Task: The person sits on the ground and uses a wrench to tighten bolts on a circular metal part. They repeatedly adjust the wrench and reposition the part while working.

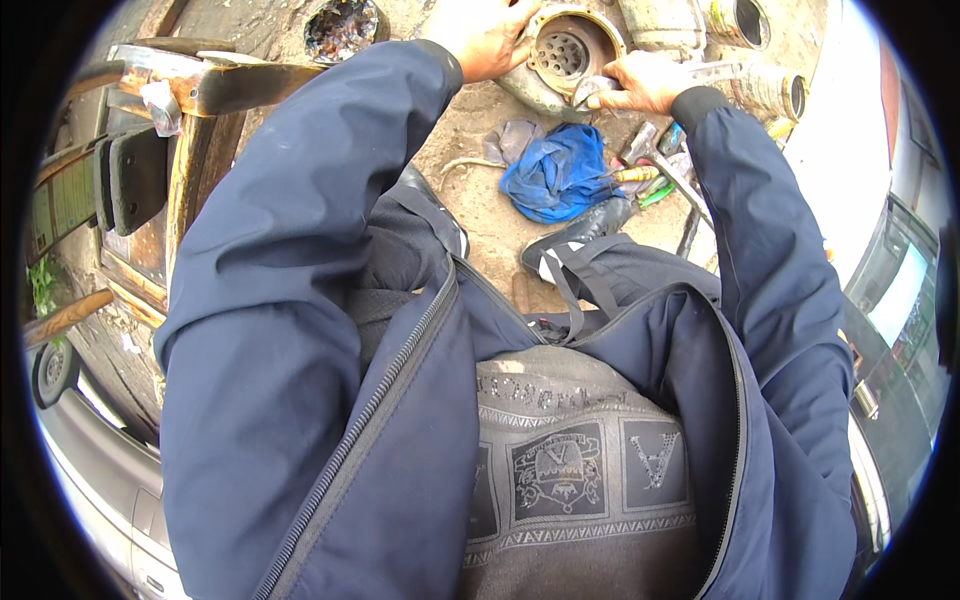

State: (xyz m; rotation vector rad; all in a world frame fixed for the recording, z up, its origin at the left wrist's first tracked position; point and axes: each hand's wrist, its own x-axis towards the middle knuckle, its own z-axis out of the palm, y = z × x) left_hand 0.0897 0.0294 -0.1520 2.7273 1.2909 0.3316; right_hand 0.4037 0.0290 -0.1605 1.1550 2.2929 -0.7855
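A round, dirty metal housing (pixel 606 33) with a flanged rim and a plate full of holes inside lies on the ground at the top of the view. My left hand (pixel 490 40) grips its left side, fingers curled at the rim. At the lower right of the rim, my right hand (pixel 645 82) is closed round a grey metal tool (pixel 590 90), whose kind I cannot make out. Behind that hand a silvery strip (pixel 715 71) shows; whether it belongs to the tool is unclear.
A blue cloth (pixel 560 175) lies near my shoes, beside a hammer (pixel 638 145) and other hand tools. Metal cans (pixel 770 92) stand at the upper right, and a tin of debris (pixel 340 30) at the upper left. Wooden chair parts (pixel 255 88) crowd the left; vehicles flank both sides.
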